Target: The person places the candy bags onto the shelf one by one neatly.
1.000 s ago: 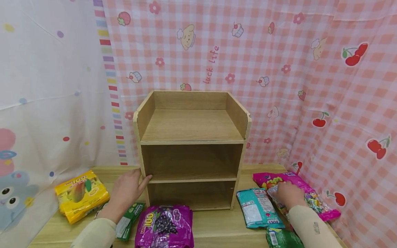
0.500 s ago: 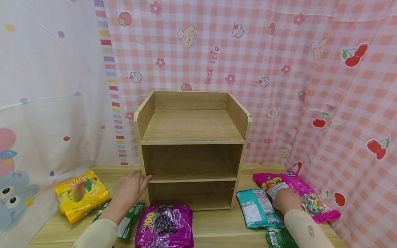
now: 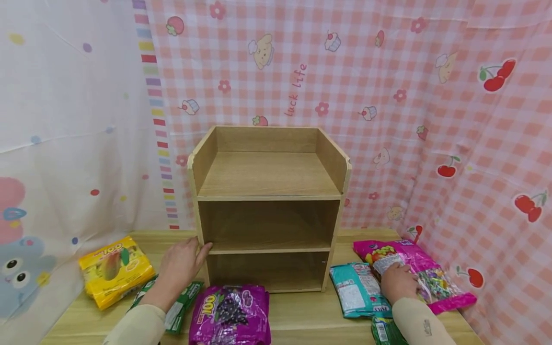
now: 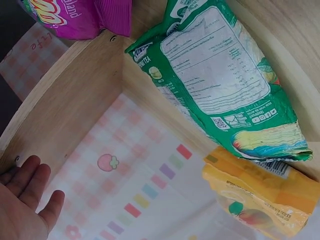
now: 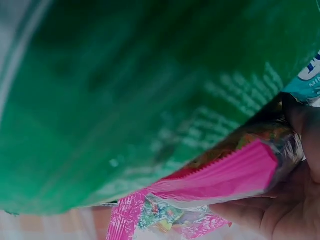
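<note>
In the head view, my left hand (image 3: 178, 268) holds the left side panel of a small wooden shelf (image 3: 271, 175), its thumb across the front edge and its fingers along the outer face. The left wrist view shows those fingers (image 4: 32, 182) against the panel (image 4: 85, 95). At the right, my right hand (image 3: 401, 282) grips a pink candy bag (image 3: 418, 258) with a clear window. In the right wrist view, the thumb and fingers (image 5: 250, 215) lie on opposite sides of its pink-edged wrapping (image 5: 225, 175). A green packet (image 5: 125, 100) hides much there.
A teal packet (image 3: 355, 290) and a green packet (image 3: 385, 331) lie beside my right hand. A purple bag (image 3: 233, 314) stands before the shelf. A yellow bag (image 3: 116, 273) and another green packet (image 3: 183, 306) lie left. Printed cloth (image 3: 280, 62) hangs behind.
My right hand has shifted slightly lower over the pink candy bag, and its forearm has swung left. The left hand stays on the shelf.
</note>
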A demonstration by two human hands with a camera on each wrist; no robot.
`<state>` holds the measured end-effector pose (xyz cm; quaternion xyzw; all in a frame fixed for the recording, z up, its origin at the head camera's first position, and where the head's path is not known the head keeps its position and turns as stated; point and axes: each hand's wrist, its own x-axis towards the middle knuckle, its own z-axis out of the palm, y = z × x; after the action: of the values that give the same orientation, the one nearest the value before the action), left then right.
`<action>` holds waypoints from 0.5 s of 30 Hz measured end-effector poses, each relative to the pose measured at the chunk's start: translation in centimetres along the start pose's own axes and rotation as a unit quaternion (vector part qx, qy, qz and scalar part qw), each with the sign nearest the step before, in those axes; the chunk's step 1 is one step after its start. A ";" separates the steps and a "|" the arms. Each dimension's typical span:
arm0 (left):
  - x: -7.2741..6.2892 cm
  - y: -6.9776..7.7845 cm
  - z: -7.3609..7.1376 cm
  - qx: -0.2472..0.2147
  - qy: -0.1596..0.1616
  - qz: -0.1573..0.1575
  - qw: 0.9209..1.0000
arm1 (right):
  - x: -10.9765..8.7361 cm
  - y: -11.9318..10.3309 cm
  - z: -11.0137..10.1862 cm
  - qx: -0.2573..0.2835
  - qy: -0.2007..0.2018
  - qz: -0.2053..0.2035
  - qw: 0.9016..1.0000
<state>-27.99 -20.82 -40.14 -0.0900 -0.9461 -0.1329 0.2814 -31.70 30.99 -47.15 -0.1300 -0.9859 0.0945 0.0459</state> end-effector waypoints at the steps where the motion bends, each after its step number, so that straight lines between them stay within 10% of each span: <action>1: 0.0 0.0 0.0 -0.001 0.000 0.000 1.000 | 0.0 0.1 0.1 0.001 0.003 -0.001 1.000; 15: 0.0 0.6 -0.1 -0.013 -0.024 -0.020 0.999 | 0.3 1.0 0.2 -0.044 0.015 -0.058 0.997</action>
<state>-27.79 -20.32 -39.92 -0.0781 -0.9523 -0.1484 0.2549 -31.71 31.99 -47.49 -0.0756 -0.9943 0.0458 0.0602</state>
